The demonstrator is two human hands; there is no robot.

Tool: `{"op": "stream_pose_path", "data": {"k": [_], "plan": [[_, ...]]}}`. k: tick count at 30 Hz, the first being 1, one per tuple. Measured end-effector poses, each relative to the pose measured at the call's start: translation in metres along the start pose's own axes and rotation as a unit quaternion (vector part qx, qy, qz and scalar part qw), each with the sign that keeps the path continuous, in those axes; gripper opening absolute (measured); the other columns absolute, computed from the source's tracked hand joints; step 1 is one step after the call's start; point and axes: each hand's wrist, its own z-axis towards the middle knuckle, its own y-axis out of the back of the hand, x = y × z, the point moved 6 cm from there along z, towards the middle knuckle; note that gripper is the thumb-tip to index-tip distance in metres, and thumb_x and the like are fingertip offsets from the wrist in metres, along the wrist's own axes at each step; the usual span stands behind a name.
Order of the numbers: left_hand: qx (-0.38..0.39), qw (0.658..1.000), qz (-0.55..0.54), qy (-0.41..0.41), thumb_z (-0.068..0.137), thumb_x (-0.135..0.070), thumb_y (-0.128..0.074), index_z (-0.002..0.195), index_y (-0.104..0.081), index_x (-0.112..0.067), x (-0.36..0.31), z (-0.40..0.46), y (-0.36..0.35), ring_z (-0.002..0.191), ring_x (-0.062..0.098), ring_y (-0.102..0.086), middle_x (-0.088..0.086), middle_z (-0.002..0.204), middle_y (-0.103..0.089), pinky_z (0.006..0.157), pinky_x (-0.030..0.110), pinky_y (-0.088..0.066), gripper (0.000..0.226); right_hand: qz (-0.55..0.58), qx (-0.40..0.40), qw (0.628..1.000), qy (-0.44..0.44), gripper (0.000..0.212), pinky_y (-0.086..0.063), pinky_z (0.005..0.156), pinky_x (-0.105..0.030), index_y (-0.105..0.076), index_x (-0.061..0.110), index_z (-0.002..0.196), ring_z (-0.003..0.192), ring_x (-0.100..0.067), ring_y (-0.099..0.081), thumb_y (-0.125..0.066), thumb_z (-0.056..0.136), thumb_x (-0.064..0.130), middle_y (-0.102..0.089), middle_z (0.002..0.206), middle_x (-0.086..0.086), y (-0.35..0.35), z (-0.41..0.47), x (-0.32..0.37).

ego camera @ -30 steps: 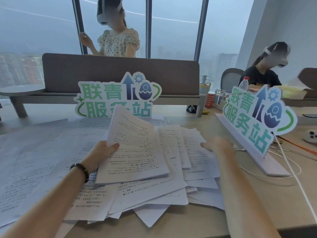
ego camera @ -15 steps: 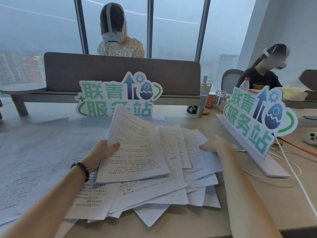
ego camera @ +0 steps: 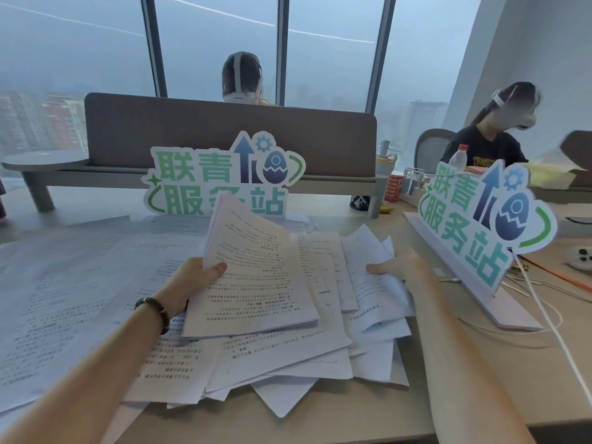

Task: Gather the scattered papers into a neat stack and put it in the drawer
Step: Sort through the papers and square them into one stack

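Note:
Printed white papers lie scattered over the desk, with a loose overlapping pile [ego camera: 282, 357] in front of me. My left hand [ego camera: 192, 280], a beaded bracelet on its wrist, grips the left edge of a thin stack of sheets [ego camera: 256, 274] held tilted above the pile. My right hand [ego camera: 400, 264] pinches the right-hand sheets [ego camera: 371, 251], lifting their edge so they curl up. More papers [ego camera: 64, 283] spread flat across the left of the desk. No drawer is in view.
Two cut-out signs with green characters stand on the desk, one behind the papers [ego camera: 224, 177] and one at the right [ego camera: 480, 225]. White cables [ego camera: 544, 315] trail at the right. A grey divider [ego camera: 230, 136] runs across; two people sit beyond.
My right hand has closed on the right-hand sheets and lifted their edge toward the middle. The left hand keeps its stack almost still. The person behind the divider has lowered behind it.

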Motion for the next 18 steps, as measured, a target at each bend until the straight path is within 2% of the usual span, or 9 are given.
{"op": "stream_pose_path", "data": {"k": [3, 6, 8, 12, 15, 18], "plan": [[0.002, 1.0, -0.003, 0.0, 0.098, -0.022, -0.061, 0.095, -0.066, -0.013, 0.0002, 0.0004, -0.0001, 0.065, 0.018, -0.07, 0.001, 0.076, -0.072, 0.047, 0.023, -0.052, 0.011, -0.051, -0.014, 0.999, 0.008, 0.06, -0.046, 0.075, -0.034, -0.055, 0.0, 0.128, 0.102, -0.03, -0.059, -0.077, 0.086, 0.037, -0.06, 0.112, -0.014, -0.0035, -0.0023, 0.0003], [0.007, 1.0, -0.006, 0.006, 0.098, -0.023, -0.061, 0.098, -0.067, -0.011, 0.0024, 0.002, 0.0006, 0.068, 0.02, -0.071, 0.004, 0.079, -0.073, 0.05, 0.025, -0.053, 0.013, 0.028, 0.015, 0.999, 0.017, 0.047, -0.052, 0.085, -0.038, -0.058, -0.001, 0.125, 0.104, -0.033, -0.064, -0.072, 0.091, 0.027, -0.065, 0.116, -0.016, -0.006, 0.0013, 0.0043], [0.012, 1.0, -0.006, 0.007, 0.098, -0.024, -0.061, 0.099, -0.068, -0.01, 0.0043, 0.0036, 0.0011, 0.069, 0.022, -0.072, 0.004, 0.079, -0.075, 0.052, 0.026, -0.055, 0.016, 0.086, 0.035, 0.996, 0.013, 0.039, -0.055, 0.093, -0.048, -0.064, -0.001, 0.121, 0.102, -0.035, -0.068, -0.074, 0.09, 0.02, -0.069, 0.113, -0.018, -0.0073, 0.0025, 0.0034], [0.015, 1.0, -0.009, 0.003, 0.098, -0.024, -0.061, 0.095, -0.068, -0.012, 0.005, 0.0048, 0.001, 0.067, 0.02, -0.072, 0.002, 0.076, -0.075, 0.05, 0.026, -0.055, 0.014, 0.129, 0.072, 0.989, 0.012, 0.027, -0.056, 0.092, -0.052, -0.07, 0.002, 0.111, 0.095, -0.035, -0.072, -0.076, 0.087, 0.014, -0.074, 0.105, -0.018, -0.0079, -0.0028, 0.0024], [0.016, 1.0, -0.014, 0.004, 0.098, -0.023, -0.061, 0.094, -0.067, -0.013, 0.0057, 0.0056, 0.0003, 0.068, 0.021, -0.073, 0.004, 0.079, -0.075, 0.051, 0.026, -0.056, 0.013, 0.151, 0.084, 0.985, 0.023, 0.029, -0.058, 0.089, -0.052, -0.072, 0.001, 0.106, 0.091, -0.036, -0.073, -0.082, 0.08, 0.01, -0.075, 0.101, -0.019, -0.0053, -0.0021, 0.0042], [0.019, 1.0, -0.018, 0.001, 0.098, -0.023, -0.062, 0.094, -0.068, -0.014, 0.0065, 0.0062, 0.0006, 0.071, 0.023, -0.073, 0.005, 0.082, -0.075, 0.056, 0.029, -0.057, 0.012, 0.221, 0.099, 0.97, 0.024, 0.053, -0.058, 0.087, -0.05, -0.071, 0.0, 0.109, 0.094, -0.036, -0.073, -0.093, 0.064, 0.018, -0.075, 0.105, -0.02, -0.0007, -0.0054, 0.0088]]}}
